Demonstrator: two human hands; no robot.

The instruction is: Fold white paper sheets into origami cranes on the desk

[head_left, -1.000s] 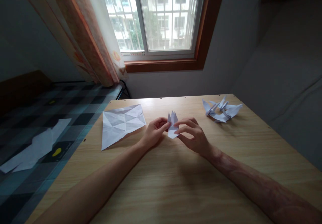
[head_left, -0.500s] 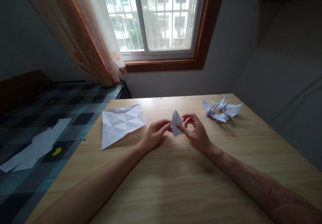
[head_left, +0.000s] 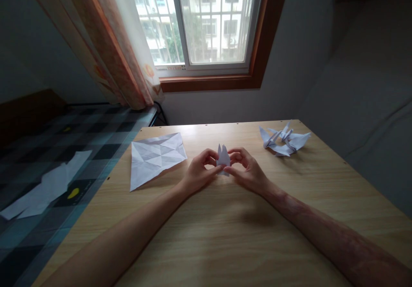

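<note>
A small folded white paper piece (head_left: 222, 158) with two upright points stands between my hands over the wooden table (head_left: 225, 235). My left hand (head_left: 199, 173) pinches its left side with curled fingers. From the other side my right hand (head_left: 246, 171) pinches it too, thumb and forefinger closed on the paper. A creased white paper sheet (head_left: 154, 158) lies flat to the left of my left hand.
Finished folded paper cranes (head_left: 285, 140) sit at the table's far right. A bed with a checked cover (head_left: 64, 149) and white paper scraps (head_left: 45, 188) runs along the left. A curtain (head_left: 119, 50) and window (head_left: 206, 25) are behind the table.
The paper piece turned from edge-on to facing me with both points up. Both hands closed in round it, the right fingers curling tighter.
</note>
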